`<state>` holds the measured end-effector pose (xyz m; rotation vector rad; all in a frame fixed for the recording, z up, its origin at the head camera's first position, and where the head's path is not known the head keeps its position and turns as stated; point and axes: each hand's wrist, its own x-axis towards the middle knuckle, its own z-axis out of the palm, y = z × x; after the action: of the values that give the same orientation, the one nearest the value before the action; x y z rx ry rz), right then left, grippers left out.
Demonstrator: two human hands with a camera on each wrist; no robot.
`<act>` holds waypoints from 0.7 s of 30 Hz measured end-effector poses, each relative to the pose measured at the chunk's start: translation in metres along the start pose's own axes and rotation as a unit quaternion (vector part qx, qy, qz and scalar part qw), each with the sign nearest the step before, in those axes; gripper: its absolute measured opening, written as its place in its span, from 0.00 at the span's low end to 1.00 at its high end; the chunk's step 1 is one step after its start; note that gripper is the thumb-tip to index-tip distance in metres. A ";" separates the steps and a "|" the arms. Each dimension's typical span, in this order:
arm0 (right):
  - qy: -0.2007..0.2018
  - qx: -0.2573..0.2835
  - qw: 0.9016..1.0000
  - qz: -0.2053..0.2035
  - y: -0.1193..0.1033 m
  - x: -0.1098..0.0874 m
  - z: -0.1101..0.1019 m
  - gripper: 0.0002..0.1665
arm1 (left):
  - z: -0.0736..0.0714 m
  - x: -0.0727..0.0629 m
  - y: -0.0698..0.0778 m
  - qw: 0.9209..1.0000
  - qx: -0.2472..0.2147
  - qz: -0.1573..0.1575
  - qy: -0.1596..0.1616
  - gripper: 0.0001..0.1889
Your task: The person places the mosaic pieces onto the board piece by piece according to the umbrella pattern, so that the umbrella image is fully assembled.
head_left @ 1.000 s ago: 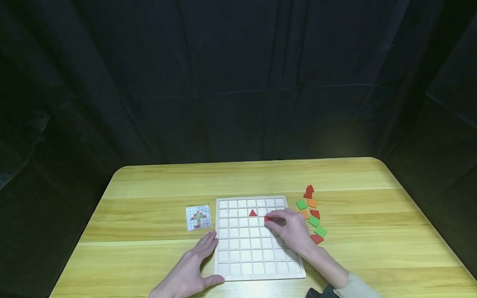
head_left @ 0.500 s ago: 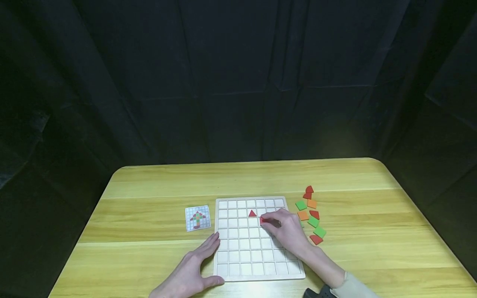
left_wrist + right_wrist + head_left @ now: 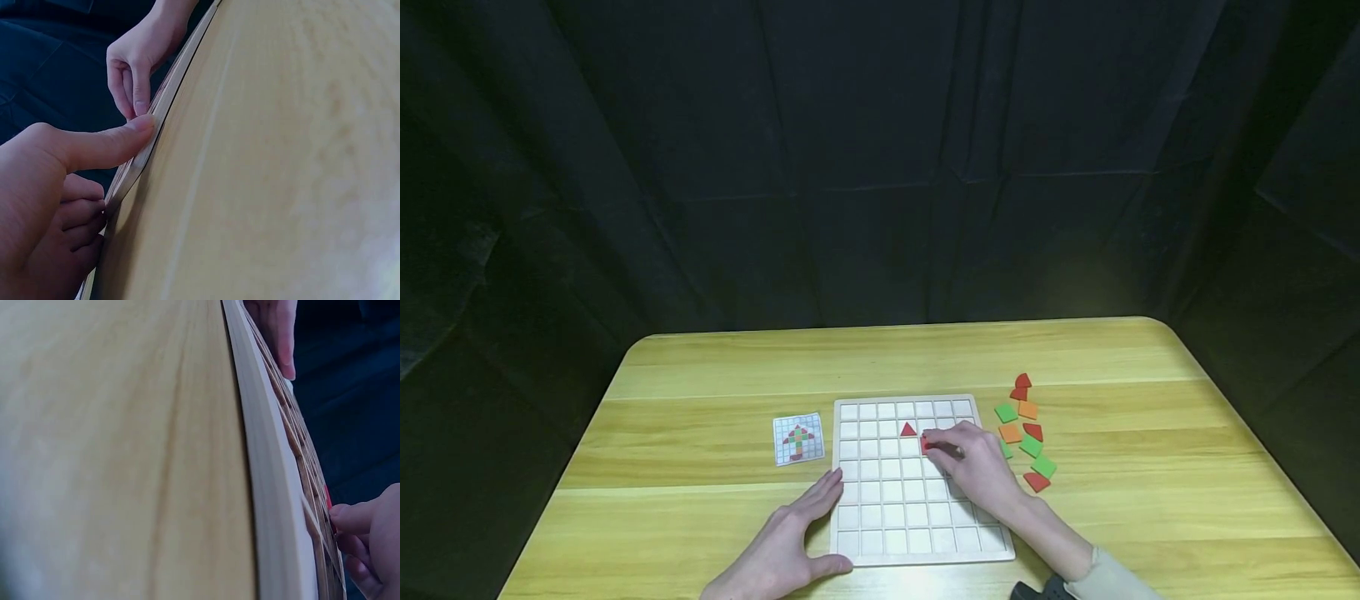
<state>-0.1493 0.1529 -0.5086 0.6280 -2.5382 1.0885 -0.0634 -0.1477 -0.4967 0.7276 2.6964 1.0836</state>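
Observation:
In the head view, a pale board with a grid of square cells lies on the wooden table. Thumb and fingers of my right hand pinch a small red piece at a cell in the board's upper right part; the fingers partly hide its shape. A red triangle piece sits in a cell just up and left of it. My left hand rests at the board's lower left, fingers extended along the left edge and thumb at the front corner. The left wrist view shows that thumb touching the rim.
Right of the board lie loose pieces: several green squares, orange squares and red rounded pieces. A small card printed with a coloured grid pattern lies left of the board. Dark cloth hangs behind the table.
My right hand has shifted slightly left with the red piece, closer to the red triangle, and has then stayed almost still. The left hand keeps its place at the board.

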 end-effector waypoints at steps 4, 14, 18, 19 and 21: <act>0.005 0.002 1.000 0.002 -0.001 -0.001 -0.001 0.13 | 0.000 0.000 0.000 1.000 -0.004 0.000 -0.002 0.48; 0.012 0.000 1.000 -0.001 0.001 -0.003 -0.001 0.13 | 0.000 0.000 -0.001 1.000 0.003 0.003 -0.005 0.48; 0.016 -0.002 1.000 -0.005 0.002 -0.005 -0.001 0.14 | 0.000 0.000 -0.002 1.000 0.004 0.005 -0.007 0.48; 0.016 -0.001 1.000 -0.007 0.001 -0.005 -0.002 0.14 | 0.000 0.000 -0.002 1.000 0.005 0.005 -0.007 0.48; 0.016 0.000 1.000 -0.007 0.001 -0.005 -0.002 0.14 | 0.001 -0.001 -0.002 1.000 0.005 0.004 -0.007 0.48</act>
<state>-0.1453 0.1567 -0.5104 0.6230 -2.5030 1.0852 -0.0635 -0.1489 -0.4985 0.7464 2.6907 1.0628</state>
